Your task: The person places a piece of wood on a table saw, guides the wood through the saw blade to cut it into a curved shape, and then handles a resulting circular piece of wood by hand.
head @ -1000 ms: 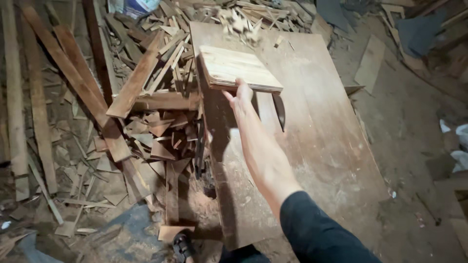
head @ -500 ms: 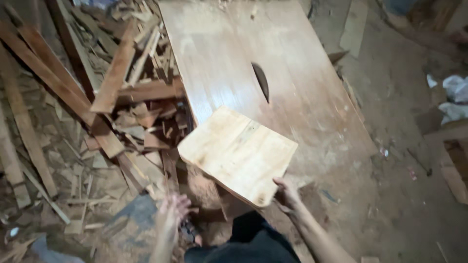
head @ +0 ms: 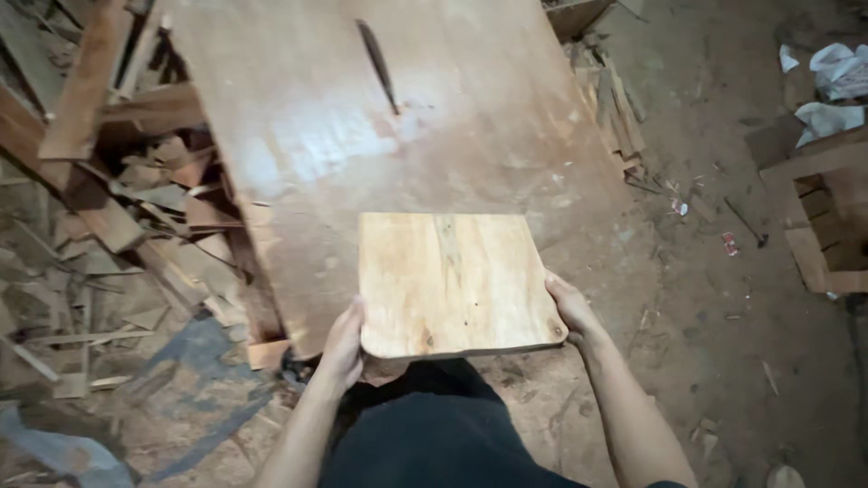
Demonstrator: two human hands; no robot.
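Observation:
I hold a pale, roughly square wooden board (head: 452,282) flat in front of my body, over the near edge of a large brown table top (head: 380,117). My left hand (head: 342,345) grips the board's near left corner. My right hand (head: 568,305) grips its right edge near the front corner. A thin dark saw blade (head: 377,65) stands up through a slot in the table, beyond the board and apart from it.
A heap of wood offcuts (head: 117,208) and long planks lies left of the table. More scrap strips (head: 615,108) lie off its right side on the dirt floor. A wooden crate (head: 818,217) and white crumpled bags (head: 836,86) sit at far right.
The board was first on the far part of the table under my right hand. It has come toward me, and now both hands hold it level at the near edge.

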